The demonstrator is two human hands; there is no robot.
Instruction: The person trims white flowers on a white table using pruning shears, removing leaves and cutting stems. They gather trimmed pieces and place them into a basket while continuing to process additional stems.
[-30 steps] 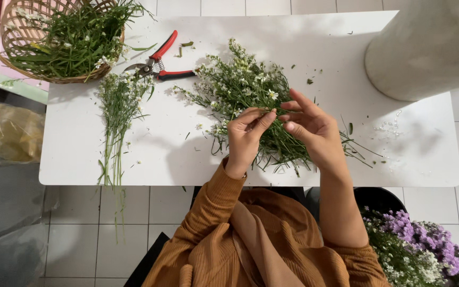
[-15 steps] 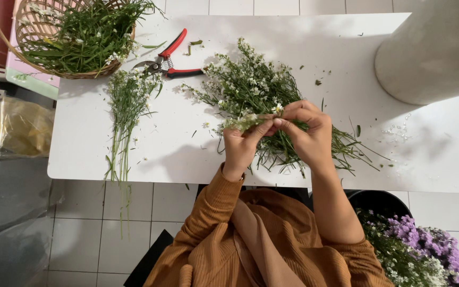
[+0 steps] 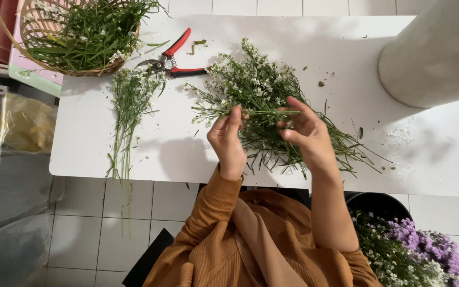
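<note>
Stem [image 3: 264, 112] pinched between my left hand [image 3: 228, 139] and right hand [image 3: 306, 133] above the flower pile [image 3: 261, 101]; I judge a light, steady grip best.

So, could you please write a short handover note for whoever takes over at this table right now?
Left hand and right hand hold one thin green sprig between them, above the loose pile of white-flowered stems.
A sorted bunch lies to the left on the white table; red-handled pruners lie beside the wicker basket of greens.
Done: one bunch laid aside. Left: the pile.
</note>
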